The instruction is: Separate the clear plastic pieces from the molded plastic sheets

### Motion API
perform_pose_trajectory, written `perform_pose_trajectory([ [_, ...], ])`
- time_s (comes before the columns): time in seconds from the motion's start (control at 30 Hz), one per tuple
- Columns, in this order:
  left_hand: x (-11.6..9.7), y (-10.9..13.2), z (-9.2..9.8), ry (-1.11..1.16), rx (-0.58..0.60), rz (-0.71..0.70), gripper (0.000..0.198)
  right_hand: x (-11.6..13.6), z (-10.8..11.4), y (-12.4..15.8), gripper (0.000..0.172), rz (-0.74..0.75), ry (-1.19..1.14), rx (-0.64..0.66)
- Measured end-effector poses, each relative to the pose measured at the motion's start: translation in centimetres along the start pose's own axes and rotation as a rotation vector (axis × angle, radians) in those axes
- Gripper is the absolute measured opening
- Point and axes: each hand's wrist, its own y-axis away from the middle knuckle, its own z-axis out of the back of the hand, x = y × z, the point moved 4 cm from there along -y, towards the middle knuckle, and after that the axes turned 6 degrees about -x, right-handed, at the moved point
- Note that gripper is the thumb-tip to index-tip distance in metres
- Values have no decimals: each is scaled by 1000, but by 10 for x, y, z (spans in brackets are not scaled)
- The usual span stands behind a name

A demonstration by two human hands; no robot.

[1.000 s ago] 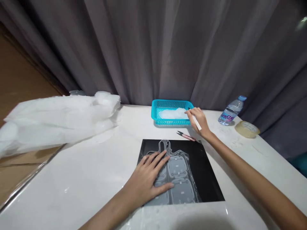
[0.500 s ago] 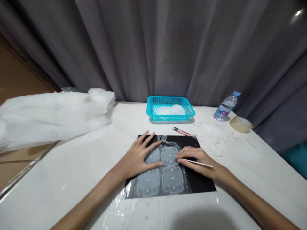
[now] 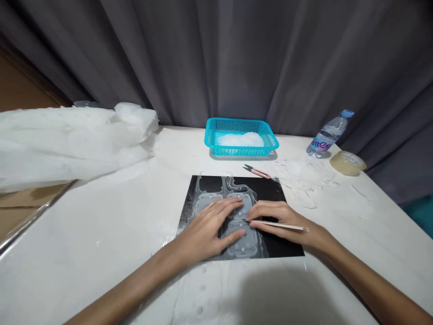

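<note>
A clear plastic sheet with rounded-square shapes lies over a black mat. Flat on the sheet rests my left hand, fingers stretched out and thumb apart, covering much of the left-hand shapes. My right hand pinches a slim white pen-like tool, held low and slanted, with its tip at the gap between the upper and lower right-hand shapes. The tip itself is too small to make out. Beyond the mat's far edge lie pink-handled thread snips.
At the back stands a turquoise basket with white plastic pieces. A water bottle, a tape roll and plastic scraps are on the right. A large bundle of white sheeting fills the left.
My left hand has slid right and nearer me across the sheet, with its fingers closer together. My right hand's tool tip is now lower on the sheet, nearer the lower right shape.
</note>
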Motion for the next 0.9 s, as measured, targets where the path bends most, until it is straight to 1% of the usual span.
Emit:
perform_pose_trajectory([
  [0.17, 4, -1, -2, 20, -30, -31, 57, -3, -5, 0, 13, 47, -9, -18],
  [0.43, 6, -2, -4, 12, -24, -25, 57, -2, -7, 1, 16, 68, 56, 15],
  [0.63, 11, -1, -9, 66, -58, -17, 61, 6, -7, 6, 18, 165, 238, 40],
  [0.77, 13, 0, -11, 86, -57, -9, 61, 10, -6, 7, 17, 235, 384, 6],
  [0.9, 12, 0, -10, 97, -71, -20, 61, 6, -13, 7, 16, 338, 503, -63],
])
